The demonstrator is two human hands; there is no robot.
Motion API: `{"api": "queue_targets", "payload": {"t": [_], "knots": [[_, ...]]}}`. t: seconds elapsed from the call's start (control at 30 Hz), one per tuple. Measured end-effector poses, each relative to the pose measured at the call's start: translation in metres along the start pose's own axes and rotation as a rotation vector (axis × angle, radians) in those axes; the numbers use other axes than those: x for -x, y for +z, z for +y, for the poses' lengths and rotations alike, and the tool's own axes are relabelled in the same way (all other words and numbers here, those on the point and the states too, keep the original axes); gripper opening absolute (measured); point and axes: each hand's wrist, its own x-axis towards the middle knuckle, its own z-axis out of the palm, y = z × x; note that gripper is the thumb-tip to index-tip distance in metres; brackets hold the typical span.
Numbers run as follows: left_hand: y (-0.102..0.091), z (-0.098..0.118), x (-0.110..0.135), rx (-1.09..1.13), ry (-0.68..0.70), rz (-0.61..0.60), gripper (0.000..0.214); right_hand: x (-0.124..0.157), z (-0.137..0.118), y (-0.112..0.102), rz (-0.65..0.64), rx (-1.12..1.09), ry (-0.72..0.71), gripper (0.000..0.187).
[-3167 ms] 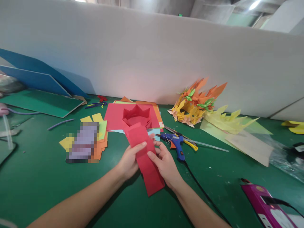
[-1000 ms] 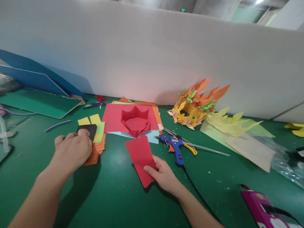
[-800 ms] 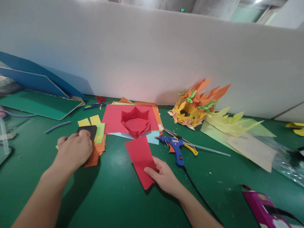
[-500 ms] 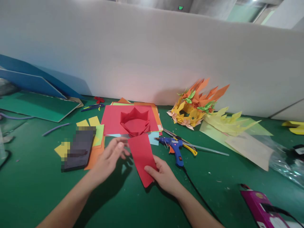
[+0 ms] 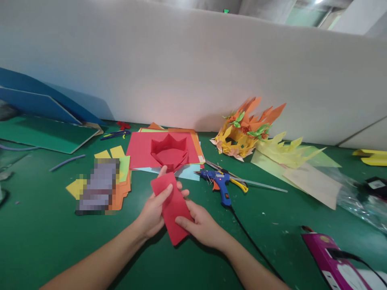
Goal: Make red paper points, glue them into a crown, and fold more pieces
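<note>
A rectangular piece of red paper [image 5: 174,211] is held tilted above the green table, between my two hands. My left hand [image 5: 153,211] is closed on its upper left part, thumb on top and fingers behind. My right hand [image 5: 202,225] grips its lower right edge, thumb on the front. Just beyond stands a red paper crown [image 5: 169,151] with pointed tips, on red sheets [image 5: 137,151]. To the right lies a blue hot glue gun [image 5: 222,186] with a clear glue stick [image 5: 263,184] in its back.
Yellow-handled scissors [image 5: 240,185] lie behind the glue gun. Decorated orange and yellow paper crowns [image 5: 234,145] stand back right, beside a pale yellow one [image 5: 287,151]. A phone [image 5: 98,185] rests on coloured paper at left. A purple power strip [image 5: 329,253] sits front right; a cord [image 5: 250,243] crosses the table.
My left hand has moved right and taken hold of the red paper, which was in my right hand alone. The paper has shifted slightly left and down.
</note>
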Motion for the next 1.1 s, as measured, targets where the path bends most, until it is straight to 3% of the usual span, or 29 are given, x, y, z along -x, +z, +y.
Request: {"api": "queue_targets", "payload": {"t": [0.13,0.33,0.4,0.53,0.7,0.8,0.87,0.93,1.0,1.1], "knots": [[0.005,0.002,-0.005,0.038,0.07,0.094,0.043,0.001,0.001,0.0,-0.01,0.003,0.043,0.036],[0.011,0.004,-0.008,0.104,0.006,0.21,0.019,0.001,0.001,0.003,0.053,0.159,0.015,0.035],[0.01,0.004,-0.008,0.1,0.002,0.184,0.019,0.0,0.001,0.005,0.07,0.084,0.027,0.046],[0.006,0.007,-0.01,0.109,0.04,0.128,0.024,0.002,0.005,0.007,0.119,-0.153,0.019,0.085],[0.007,0.008,-0.01,0.161,-0.068,0.183,0.007,0.004,0.006,0.007,0.054,0.005,0.008,0.056],[0.006,0.007,-0.01,0.192,-0.105,0.152,0.004,0.007,-0.003,0.0,0.042,0.129,-0.013,0.061],[0.004,0.008,-0.009,0.186,-0.134,0.122,0.005,0.012,-0.013,-0.013,0.151,0.316,-0.087,0.054],[0.002,0.008,-0.009,0.184,-0.142,0.138,0.004,0.021,-0.021,-0.032,0.411,0.614,-0.096,0.032],[0.002,0.008,-0.01,0.196,-0.138,0.173,0.002,0.031,-0.022,-0.052,0.61,0.879,-0.039,0.022],[0.003,0.007,-0.01,0.185,-0.146,0.181,0.003,0.04,-0.011,-0.071,0.637,1.056,0.083,0.023]]}}
